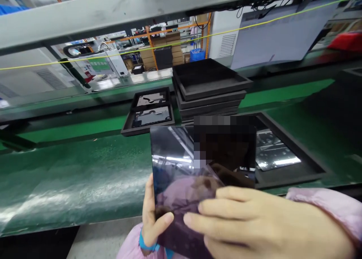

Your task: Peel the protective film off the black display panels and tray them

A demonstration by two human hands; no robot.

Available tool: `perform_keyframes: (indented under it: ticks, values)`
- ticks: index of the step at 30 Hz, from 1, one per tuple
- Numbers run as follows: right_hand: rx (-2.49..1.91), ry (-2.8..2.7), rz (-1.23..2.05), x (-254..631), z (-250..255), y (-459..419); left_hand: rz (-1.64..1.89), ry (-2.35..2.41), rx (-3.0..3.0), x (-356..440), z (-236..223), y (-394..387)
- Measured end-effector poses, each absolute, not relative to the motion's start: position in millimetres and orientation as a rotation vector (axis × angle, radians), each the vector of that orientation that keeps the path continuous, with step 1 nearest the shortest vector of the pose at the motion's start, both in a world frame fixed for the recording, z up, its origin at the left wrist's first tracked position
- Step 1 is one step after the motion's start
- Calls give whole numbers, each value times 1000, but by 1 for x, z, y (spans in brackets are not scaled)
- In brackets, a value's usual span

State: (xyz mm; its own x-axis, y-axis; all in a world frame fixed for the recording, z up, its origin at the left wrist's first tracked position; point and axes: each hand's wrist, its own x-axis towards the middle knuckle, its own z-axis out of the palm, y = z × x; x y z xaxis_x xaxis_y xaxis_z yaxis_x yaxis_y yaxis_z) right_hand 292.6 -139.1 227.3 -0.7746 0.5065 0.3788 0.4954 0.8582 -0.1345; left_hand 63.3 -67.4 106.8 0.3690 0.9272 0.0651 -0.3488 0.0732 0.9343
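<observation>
A glossy black screen panel (181, 183) is held up tilted in front of me, reflecting ceiling lights and a pink sleeve. My left hand (154, 213), with a blue band at the wrist, grips its left edge; the thumb lies on the front and the other fingers go behind. Across the lower right of the panel reaches my right hand (254, 221), its fingers stretched out and their tips at the glossy face. Whether they press on it I cannot tell. Behind the panel, a black tray (305, 168) holds another shiny panel (277, 149).
A stack of black foam trays (212, 96) stands on the green workbench (85, 168). Left of it, a black tray (127, 128) holds two panels with ribbon cables. A grey beam (113, 13) and a yellow cord (181, 42) cross above the bench.
</observation>
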Motion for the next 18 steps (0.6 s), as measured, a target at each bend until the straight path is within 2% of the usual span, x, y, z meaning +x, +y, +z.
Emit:
perform_keyframes:
  ticks: [2,4,8,18]
  values:
    - [-889,-2661,-42,299,237,-133,1069,622,1035,78,121,-63]
    - [-1014,-2672,12,314,249,-122,1026,552,992,92,136,-55]
    - [-933,-2573,102,349,264,-88,1059,496,961,107,155,-36]
    - [-1082,-1903,-171,337,264,-75,1211,531,1047,128,184,-31]
